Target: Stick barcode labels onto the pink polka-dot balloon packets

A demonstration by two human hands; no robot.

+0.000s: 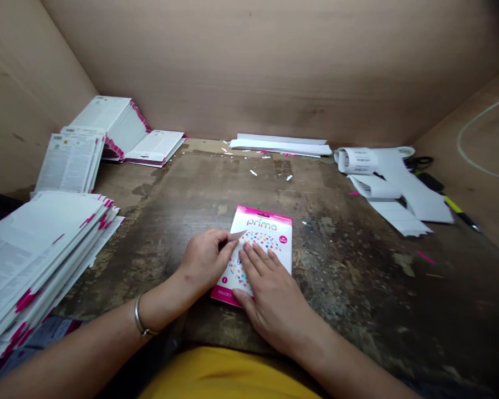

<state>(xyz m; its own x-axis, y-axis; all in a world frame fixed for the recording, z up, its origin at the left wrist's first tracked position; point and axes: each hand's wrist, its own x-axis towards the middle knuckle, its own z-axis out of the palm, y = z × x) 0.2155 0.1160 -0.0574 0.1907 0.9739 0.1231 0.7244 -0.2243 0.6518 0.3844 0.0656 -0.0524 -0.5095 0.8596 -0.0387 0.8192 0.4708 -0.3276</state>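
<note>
A white and pink balloon packet (pixel 263 241) printed "prima", with coloured dots, lies on the worn dark workbench (pixel 349 260) in front of me. My right hand (pixel 270 299) rests flat on its lower part, fingers spread, and covers much of the print. My left hand (pixel 203 260) sits at the packet's left edge. Its thumb and forefinger pinch a small pale label (pixel 238 235) just above the packet's surface.
Stacks of printed white and pink packets (pixel 37 260) stand at the left, with more (pixel 108 127) against the far corner. White label strips (pixel 386 183), black scissors (pixel 419 162) and a yellow-handled tool (pixel 459 211) lie at the right. Small paper scraps dot the bench. Wooden panels enclose the back and sides.
</note>
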